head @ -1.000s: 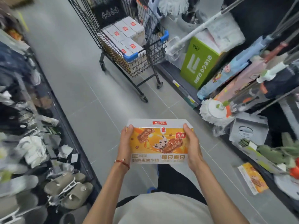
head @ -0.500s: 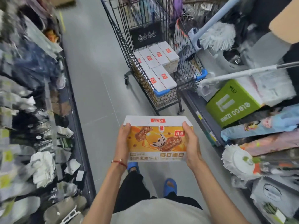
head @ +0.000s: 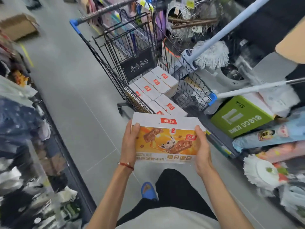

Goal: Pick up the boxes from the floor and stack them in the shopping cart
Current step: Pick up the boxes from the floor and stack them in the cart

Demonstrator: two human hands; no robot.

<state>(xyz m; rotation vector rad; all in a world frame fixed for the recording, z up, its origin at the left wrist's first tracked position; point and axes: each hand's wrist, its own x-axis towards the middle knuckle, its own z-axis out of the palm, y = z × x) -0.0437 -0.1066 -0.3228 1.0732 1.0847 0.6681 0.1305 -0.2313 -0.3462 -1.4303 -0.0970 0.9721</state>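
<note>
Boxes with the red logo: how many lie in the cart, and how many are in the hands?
Stacked boxes in the shopping cart, tops visible: 6
Held box, between left hand and right hand: 1
Total: 7

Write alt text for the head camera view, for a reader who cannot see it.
A person's left hand and right hand grip the ends of an orange-and-white cardboard snack box, held before a black wire shopping cart already holding matching white-topped boxes, on a shop aisle's grey tiled floor.
</note>
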